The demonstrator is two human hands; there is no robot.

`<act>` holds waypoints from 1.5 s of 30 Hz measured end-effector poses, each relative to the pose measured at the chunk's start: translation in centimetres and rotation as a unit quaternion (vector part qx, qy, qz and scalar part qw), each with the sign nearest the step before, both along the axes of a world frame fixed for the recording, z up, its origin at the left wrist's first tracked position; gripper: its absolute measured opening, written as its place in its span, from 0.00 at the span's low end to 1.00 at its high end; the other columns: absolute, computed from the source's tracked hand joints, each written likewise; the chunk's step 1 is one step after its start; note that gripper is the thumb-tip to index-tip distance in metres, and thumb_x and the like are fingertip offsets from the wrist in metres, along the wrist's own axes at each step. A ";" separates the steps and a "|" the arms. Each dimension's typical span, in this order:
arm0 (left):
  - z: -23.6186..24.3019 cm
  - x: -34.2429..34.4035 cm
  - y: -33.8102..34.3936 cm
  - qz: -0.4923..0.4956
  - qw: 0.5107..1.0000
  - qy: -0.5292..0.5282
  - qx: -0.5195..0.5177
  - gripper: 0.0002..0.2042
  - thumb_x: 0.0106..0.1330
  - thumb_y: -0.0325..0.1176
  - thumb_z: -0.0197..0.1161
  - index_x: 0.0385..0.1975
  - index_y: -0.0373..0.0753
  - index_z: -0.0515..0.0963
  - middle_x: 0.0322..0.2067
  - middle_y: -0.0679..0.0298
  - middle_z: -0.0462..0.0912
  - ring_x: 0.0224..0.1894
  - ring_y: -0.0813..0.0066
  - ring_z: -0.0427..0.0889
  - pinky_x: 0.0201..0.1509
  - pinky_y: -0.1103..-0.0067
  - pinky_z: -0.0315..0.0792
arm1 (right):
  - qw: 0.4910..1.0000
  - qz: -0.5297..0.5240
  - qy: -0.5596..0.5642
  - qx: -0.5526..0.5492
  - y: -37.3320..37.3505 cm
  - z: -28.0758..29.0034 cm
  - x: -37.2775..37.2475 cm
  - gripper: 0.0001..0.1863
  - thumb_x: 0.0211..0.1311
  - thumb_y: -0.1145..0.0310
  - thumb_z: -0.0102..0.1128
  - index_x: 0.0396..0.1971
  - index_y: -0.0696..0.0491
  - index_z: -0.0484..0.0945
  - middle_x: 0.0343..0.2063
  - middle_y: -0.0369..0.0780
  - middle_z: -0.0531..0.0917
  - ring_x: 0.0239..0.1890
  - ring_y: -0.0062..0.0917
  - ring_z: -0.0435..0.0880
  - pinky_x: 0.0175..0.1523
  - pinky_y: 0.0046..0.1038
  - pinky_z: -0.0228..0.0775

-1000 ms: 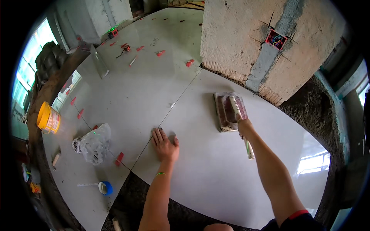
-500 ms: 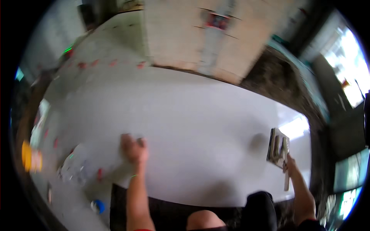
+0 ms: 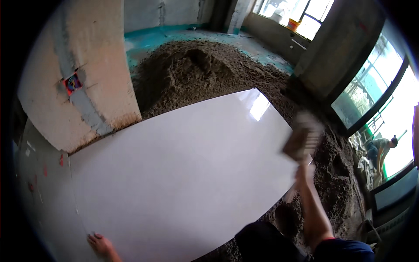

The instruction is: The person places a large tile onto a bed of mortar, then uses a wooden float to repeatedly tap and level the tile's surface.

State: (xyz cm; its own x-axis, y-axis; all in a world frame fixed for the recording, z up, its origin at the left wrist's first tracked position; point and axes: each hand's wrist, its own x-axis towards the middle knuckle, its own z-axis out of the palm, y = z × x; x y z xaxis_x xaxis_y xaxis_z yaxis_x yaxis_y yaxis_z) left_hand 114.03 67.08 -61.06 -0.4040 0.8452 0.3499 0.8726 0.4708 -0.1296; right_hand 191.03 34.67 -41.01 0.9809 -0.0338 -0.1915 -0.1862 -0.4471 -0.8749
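A large glossy white tile (image 3: 183,174) lies in front of me. My left hand (image 3: 102,245) rests at its near left end, beside the seam with the neighbouring tiles, fingers apart and holding nothing. Over the tile's right edge, my right hand (image 3: 304,172) is closed round the light handle of a mallet-like tool. The tool's flat rectangular head (image 3: 301,139) is raised and smeared by motion, so its exact kind is unclear.
Dark loose mortar (image 3: 187,65) is heaped beyond the tile and along its right side. A wall stub (image 3: 96,56) with a red socket box (image 3: 72,83) stands at the far left. Laid tiles (image 3: 41,192) with red spacers are at left. Another person (image 3: 380,150) bends outside the glass door.
My view has swung right, bringing the mortar heap and windows into sight. The left hand now rests near the tile seam. The mallet-like tool is still in my right hand, now blurred.
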 end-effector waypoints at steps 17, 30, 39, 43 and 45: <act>2.9 67.0 -13.8 -0.125 0.954 -0.235 -0.138 0.39 0.65 0.50 0.40 0.64 0.21 0.42 0.68 0.42 0.34 0.71 0.49 0.30 0.72 0.62 0.27 | 0.908 0.314 0.277 -0.013 3.5 -7.7 4.4 0.27 0.64 0.61 0.47 0.62 0.45 0.53 0.13 0.33 0.65 0.10 0.18 0.62 0.10 0.24 0.56; 4.6 70.7 -11.6 -0.071 0.962 -0.173 -0.198 0.39 0.66 0.51 0.39 0.66 0.25 0.38 0.69 0.45 0.32 0.72 0.54 0.28 0.72 0.64 0.27 | 0.997 -0.009 -0.055 -0.053 -5.9 5.1 13.3 0.25 0.67 0.47 0.41 0.17 0.50 0.69 0.11 0.30 0.68 0.11 0.14 0.66 0.12 0.20 0.57; 3.2 70.6 -11.7 -0.073 0.974 -0.139 -0.165 0.38 0.66 0.52 0.41 0.66 0.25 0.43 0.69 0.46 0.37 0.72 0.55 0.33 0.72 0.63 0.31 | 0.943 0.269 0.193 -0.021 19.4 -2.7 27.5 0.28 0.66 0.42 0.41 0.20 0.53 0.68 0.13 0.33 0.68 0.11 0.20 0.65 0.17 0.27 0.60; 3.2 70.4 -11.8 -0.079 0.970 -0.133 -0.187 0.38 0.66 0.51 0.41 0.66 0.25 0.42 0.69 0.47 0.37 0.72 0.56 0.33 0.72 0.63 0.31 | 0.950 0.231 0.208 -0.001 10.2 8.4 25.8 0.24 0.65 0.43 0.46 0.26 0.51 0.71 0.16 0.29 0.69 0.16 0.15 0.65 0.19 0.21 0.59; 3.3 70.5 -11.7 -0.071 0.971 -0.138 -0.183 0.39 0.66 0.51 0.41 0.66 0.25 0.41 0.69 0.47 0.37 0.72 0.56 0.32 0.72 0.64 0.31 | 0.972 0.184 0.140 0.033 3.5 13.9 24.9 0.23 0.65 0.45 0.47 0.28 0.51 0.72 0.16 0.28 0.67 0.16 0.13 0.64 0.21 0.17 0.58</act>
